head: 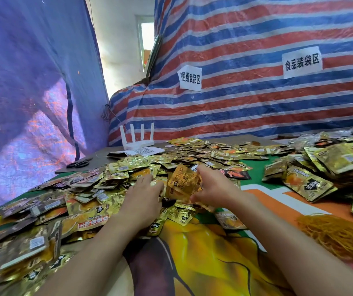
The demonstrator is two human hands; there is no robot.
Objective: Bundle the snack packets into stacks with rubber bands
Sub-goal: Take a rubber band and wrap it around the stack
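- Right hand (214,186) grips a few gold packets (183,182), upright above the pile (98,195).
- Left hand (143,194) lies flat-fingered on the pile, just beside them.
- Rubber bands (340,238) heaped at right, well apart.

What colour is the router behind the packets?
White; the router shows best in the head view.

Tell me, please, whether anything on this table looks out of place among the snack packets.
A white router with four antennas stands at the back, just behind the loose packet heap, and black scissors lie to its left. Neither belongs with food. Otherwise nothing looks spilled or damaged.
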